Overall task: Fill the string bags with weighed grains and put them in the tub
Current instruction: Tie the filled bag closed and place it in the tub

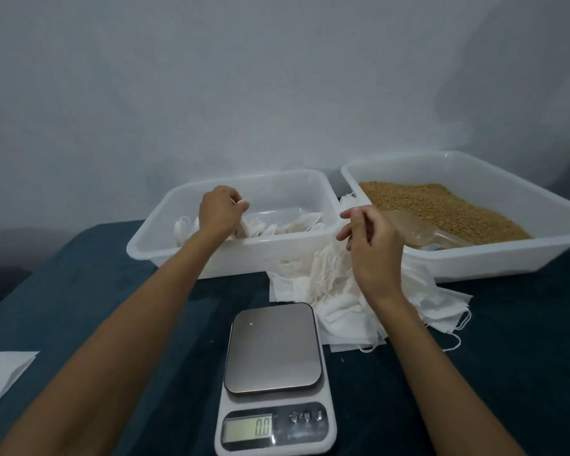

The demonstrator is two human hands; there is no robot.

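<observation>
Left hand (219, 210) grips a white bag (244, 225) inside the left tub (231, 258); right hand (369, 240) pinches a string above the empty bags (329, 284). Scale (273, 347) reads zero. Judged: placing a bag; next, open one, scoop grain (441, 205).

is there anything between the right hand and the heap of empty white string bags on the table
Nothing visible. The right hand is directly over the heap of empty white string bags, its fingers at the topmost strings. The steel-topped white kitchen scale sits nearer the person, out of the way.
</observation>
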